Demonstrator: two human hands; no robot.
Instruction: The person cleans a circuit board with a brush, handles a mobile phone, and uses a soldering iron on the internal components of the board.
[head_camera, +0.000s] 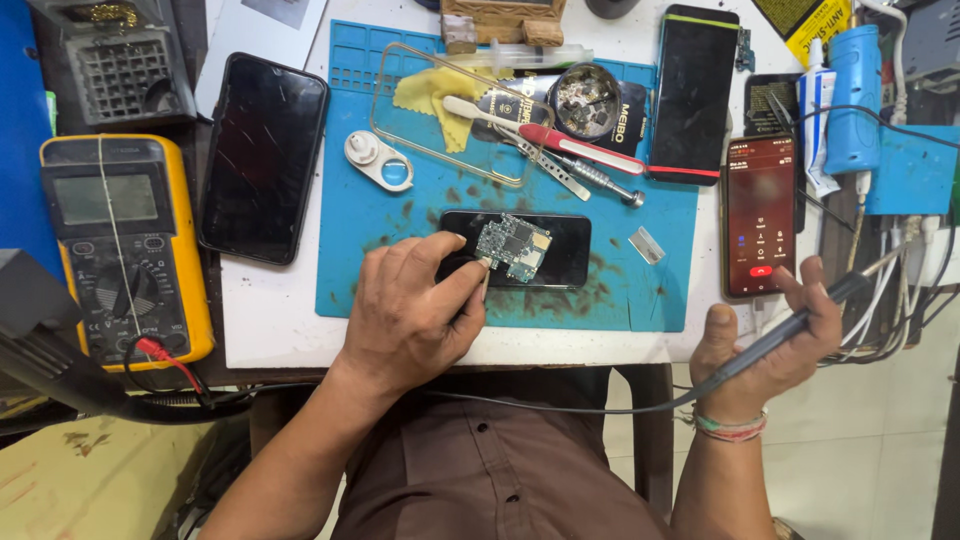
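Note:
My left hand (415, 305) rests at the near edge of a blue work mat (400, 215), fingers pinched on thin tweezers (484, 275) that touch a small green circuit board (512, 243). The board lies on a black phone (570, 255) in the middle of the mat. My right hand (765, 340) hovers off the table's right front corner. It grips a dark soldering iron handle (800, 320) whose cable trails down to the left. Its tip is hidden among the wires at the right.
A yellow multimeter (125, 250) and a large black phone (262, 155) lie at the left. A lit phone with a red screen (760, 215) sits right of the mat. Screwdrivers (580, 150), a clear phone case (440, 120), a parts tin (587, 100) and another black phone (693, 95) crowd the back.

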